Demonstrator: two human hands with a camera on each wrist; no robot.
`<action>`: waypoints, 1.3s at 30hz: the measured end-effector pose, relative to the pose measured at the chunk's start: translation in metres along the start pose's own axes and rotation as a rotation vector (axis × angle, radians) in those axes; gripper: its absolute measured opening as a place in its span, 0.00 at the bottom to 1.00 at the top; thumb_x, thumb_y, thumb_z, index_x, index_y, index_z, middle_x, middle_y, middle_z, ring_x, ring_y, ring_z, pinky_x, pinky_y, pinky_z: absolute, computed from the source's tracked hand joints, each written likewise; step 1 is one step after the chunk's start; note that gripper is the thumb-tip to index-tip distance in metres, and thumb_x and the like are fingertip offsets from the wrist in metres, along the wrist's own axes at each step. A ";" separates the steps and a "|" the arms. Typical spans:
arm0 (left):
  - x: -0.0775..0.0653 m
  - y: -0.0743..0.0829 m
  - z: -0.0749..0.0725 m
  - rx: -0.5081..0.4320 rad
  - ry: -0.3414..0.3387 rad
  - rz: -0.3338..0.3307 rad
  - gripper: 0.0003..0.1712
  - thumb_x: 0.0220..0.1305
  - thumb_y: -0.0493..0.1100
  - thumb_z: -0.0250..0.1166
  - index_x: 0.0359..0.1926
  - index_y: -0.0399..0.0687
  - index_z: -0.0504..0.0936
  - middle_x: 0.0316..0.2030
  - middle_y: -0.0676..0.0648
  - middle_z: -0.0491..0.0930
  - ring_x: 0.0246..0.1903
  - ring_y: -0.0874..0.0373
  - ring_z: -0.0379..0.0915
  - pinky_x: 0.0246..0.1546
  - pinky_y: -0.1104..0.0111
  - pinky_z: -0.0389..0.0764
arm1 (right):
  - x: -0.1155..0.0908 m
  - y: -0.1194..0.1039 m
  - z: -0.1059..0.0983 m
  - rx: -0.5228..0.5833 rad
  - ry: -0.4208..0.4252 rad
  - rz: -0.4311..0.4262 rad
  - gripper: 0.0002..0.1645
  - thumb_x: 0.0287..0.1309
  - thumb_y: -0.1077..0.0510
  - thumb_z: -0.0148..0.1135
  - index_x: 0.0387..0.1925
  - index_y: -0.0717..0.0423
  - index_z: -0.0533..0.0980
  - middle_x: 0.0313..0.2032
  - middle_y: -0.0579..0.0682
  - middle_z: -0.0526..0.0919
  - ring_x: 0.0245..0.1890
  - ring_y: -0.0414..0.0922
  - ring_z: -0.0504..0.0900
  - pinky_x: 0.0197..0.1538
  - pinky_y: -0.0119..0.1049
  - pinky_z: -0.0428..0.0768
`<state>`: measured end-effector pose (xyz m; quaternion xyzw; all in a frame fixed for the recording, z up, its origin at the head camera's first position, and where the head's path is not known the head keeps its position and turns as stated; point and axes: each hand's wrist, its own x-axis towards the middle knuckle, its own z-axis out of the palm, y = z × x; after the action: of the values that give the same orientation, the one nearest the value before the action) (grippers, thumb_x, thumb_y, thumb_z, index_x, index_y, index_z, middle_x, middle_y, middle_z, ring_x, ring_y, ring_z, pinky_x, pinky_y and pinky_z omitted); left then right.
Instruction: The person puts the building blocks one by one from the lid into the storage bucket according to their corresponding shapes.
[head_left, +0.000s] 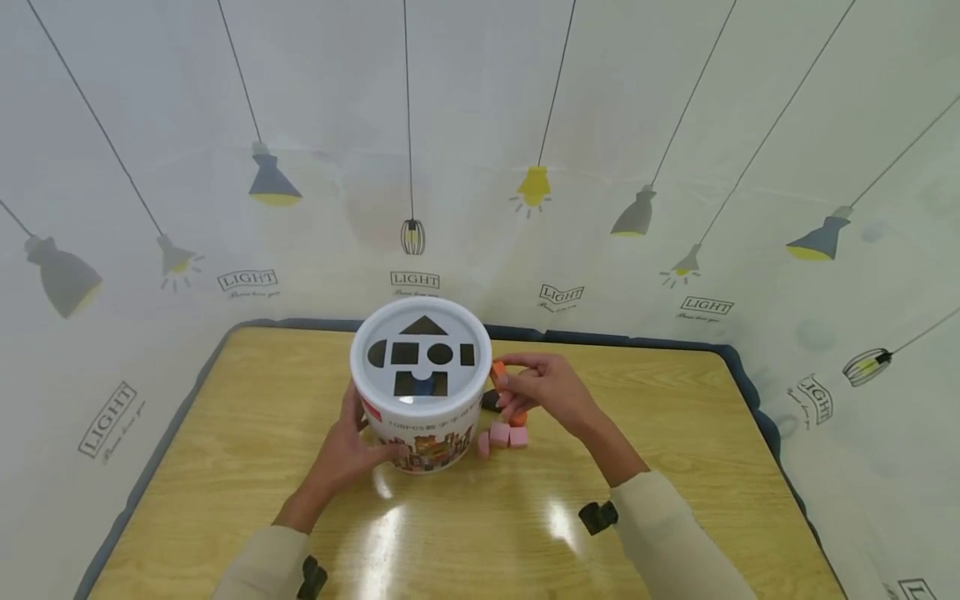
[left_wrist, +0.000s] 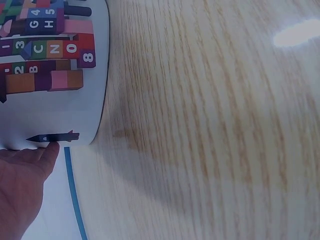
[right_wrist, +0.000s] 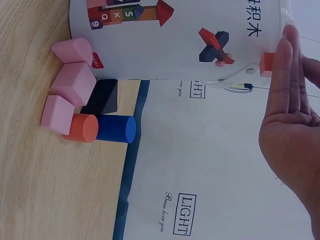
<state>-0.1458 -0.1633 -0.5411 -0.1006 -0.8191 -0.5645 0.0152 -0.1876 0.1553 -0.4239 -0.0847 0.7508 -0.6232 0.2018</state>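
A white bucket (head_left: 431,429) with a grey-white lid (head_left: 386,325) stands upright on the table, block pictures printed round its side. Shaped holes pierce the lid, and something blue shows through one. My left hand (head_left: 341,454) holds the bucket's left side, thumb across the front. Between thumb and fingers, my right hand (head_left: 551,392) pinches a small orange block (right_wrist: 266,65) beside the lid's right rim. Below that hand lie pink blocks (right_wrist: 73,83), an orange cylinder (right_wrist: 82,128), a blue cylinder (right_wrist: 116,128) and a black block (right_wrist: 102,96).
The wooden table (head_left: 637,517) has a dark blue edge (head_left: 600,339) along its back and sides. Behind it hangs a pale wall covering (head_left: 480,100) printed with lamps. The loose blocks sit close against the bucket's right side.
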 end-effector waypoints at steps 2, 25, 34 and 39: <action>0.001 0.000 0.000 0.001 -0.002 0.000 0.76 0.36 0.52 0.83 0.75 0.78 0.36 0.71 0.50 0.60 0.69 0.43 0.58 0.65 0.38 0.63 | -0.001 -0.001 -0.001 0.009 0.004 -0.004 0.28 0.61 0.52 0.65 0.60 0.60 0.74 0.28 0.56 0.86 0.26 0.49 0.86 0.43 0.56 0.86; -0.001 -0.002 -0.002 0.009 0.008 -0.001 0.77 0.35 0.51 0.84 0.75 0.78 0.35 0.71 0.46 0.60 0.69 0.40 0.58 0.65 0.38 0.63 | 0.009 -0.021 0.005 0.144 0.004 -0.112 0.24 0.63 0.56 0.62 0.59 0.61 0.74 0.26 0.54 0.85 0.24 0.45 0.85 0.36 0.40 0.89; -0.002 -0.005 0.000 0.013 0.010 -0.011 0.77 0.35 0.52 0.84 0.75 0.78 0.34 0.71 0.44 0.61 0.68 0.41 0.59 0.65 0.39 0.64 | 0.018 -0.024 0.014 0.204 0.002 -0.098 0.24 0.64 0.56 0.61 0.59 0.62 0.75 0.28 0.55 0.86 0.24 0.44 0.86 0.35 0.38 0.89; -0.001 -0.005 0.001 0.017 0.008 -0.010 0.78 0.35 0.52 0.84 0.75 0.78 0.34 0.71 0.45 0.61 0.69 0.41 0.58 0.65 0.39 0.64 | 0.023 -0.027 0.017 0.246 0.017 -0.069 0.25 0.63 0.57 0.62 0.59 0.62 0.74 0.29 0.55 0.86 0.24 0.44 0.85 0.36 0.38 0.88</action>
<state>-0.1453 -0.1646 -0.5459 -0.0941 -0.8244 -0.5579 0.0165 -0.2045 0.1257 -0.4046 -0.0797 0.6671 -0.7178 0.1826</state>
